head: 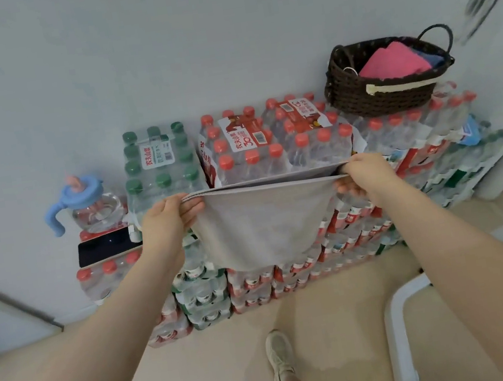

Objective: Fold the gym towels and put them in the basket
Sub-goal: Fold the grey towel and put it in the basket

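Grey towel (260, 222) stretched between hands: left hand (167, 218), right hand (361, 174) pinch top corners (doubled, hanging).

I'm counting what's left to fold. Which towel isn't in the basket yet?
The grey towel: the left hand and right hand hold it stretched in the air. The pink towel and a blue one already lie in the basket.

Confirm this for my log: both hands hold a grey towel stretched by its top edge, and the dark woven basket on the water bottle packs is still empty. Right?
Not quite. The head view shows the basket already holds a folded pink towel. The rest stands: left hand and right hand hold the grey towel stretched by its top edge.
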